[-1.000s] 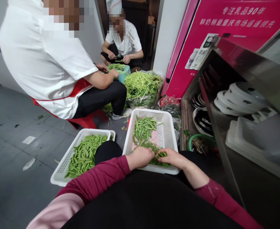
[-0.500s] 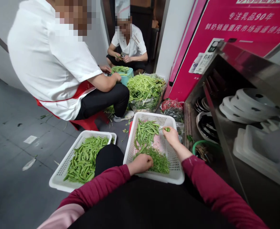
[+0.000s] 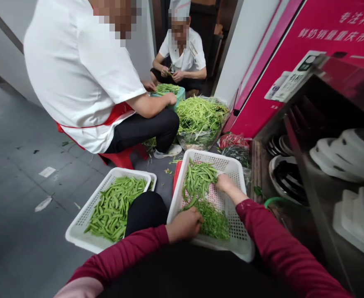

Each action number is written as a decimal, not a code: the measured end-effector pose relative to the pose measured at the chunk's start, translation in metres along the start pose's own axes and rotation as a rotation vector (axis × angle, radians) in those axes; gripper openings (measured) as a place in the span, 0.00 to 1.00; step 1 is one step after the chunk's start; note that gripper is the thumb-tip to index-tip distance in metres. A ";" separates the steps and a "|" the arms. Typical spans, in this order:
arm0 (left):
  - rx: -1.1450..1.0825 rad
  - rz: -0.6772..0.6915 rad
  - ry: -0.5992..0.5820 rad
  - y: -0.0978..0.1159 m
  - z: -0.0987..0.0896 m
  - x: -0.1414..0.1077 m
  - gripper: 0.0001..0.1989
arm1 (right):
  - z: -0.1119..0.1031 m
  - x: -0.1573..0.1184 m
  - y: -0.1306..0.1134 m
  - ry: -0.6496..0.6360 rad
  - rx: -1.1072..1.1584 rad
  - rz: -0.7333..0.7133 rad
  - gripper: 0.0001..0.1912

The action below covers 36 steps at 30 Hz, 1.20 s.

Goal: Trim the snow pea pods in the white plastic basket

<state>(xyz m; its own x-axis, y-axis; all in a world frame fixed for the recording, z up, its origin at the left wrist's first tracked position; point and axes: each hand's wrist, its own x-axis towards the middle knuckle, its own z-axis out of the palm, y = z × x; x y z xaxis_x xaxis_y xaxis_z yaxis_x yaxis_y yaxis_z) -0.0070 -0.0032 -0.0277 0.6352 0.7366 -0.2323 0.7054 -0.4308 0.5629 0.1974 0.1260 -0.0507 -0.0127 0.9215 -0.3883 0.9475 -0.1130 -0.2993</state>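
Observation:
A white perforated basket (image 3: 173,201) stands in front of me. Pea pods (image 3: 199,176) lie in its far left part, and a heap of fine green trimmings (image 3: 214,221) fills the near part. My left hand (image 3: 186,224) is closed, fingers curled, at the left edge of the trimmings; whatever it holds is hidden. My right hand (image 3: 226,183) reaches in over the right side, its bunched fingertips against the right edge of the pods. I cannot make out what is between them. At the left, a second white basket (image 3: 76,227) is full of pea pods (image 3: 115,207).
A co-worker in white (image 3: 85,74) sits on a red stool (image 3: 124,158); another person (image 3: 183,58) squats behind a teal container (image 3: 180,95). A big bag of green stems (image 3: 200,116) stands beyond my basket. Right: a metal shelf with stacked white dishes (image 3: 351,151) and a pink cabinet (image 3: 281,62).
My right hand, which held a green pod near the basket's right side, has lowered to the edge of the pods. My left hand stays by the trimmings. The whole view has shifted slightly.

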 end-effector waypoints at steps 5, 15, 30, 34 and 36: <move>-0.126 -0.014 0.135 0.014 -0.013 0.018 0.09 | 0.008 -0.064 0.004 -0.216 0.956 0.000 0.10; 0.006 0.068 0.234 0.050 -0.012 0.012 0.13 | 0.012 -0.138 -0.018 -0.058 1.530 0.104 0.18; 0.191 -0.020 0.328 0.039 -0.044 0.001 0.12 | 0.007 -0.175 -0.002 -0.339 1.353 -0.028 0.17; 0.346 0.250 0.215 0.052 -0.036 -0.007 0.16 | 0.007 -0.176 -0.001 -0.319 1.249 -0.062 0.14; 0.410 0.304 0.110 0.056 -0.031 -0.009 0.12 | 0.005 -0.176 -0.001 -0.310 1.129 -0.105 0.11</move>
<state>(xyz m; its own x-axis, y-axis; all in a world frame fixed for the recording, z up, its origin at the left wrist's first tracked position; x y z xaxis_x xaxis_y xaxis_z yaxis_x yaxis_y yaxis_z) 0.0172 -0.0179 0.0307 0.8089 0.5878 -0.0094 0.5739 -0.7861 0.2295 0.1969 -0.0381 0.0136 -0.2989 0.8335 -0.4647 0.1188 -0.4507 -0.8847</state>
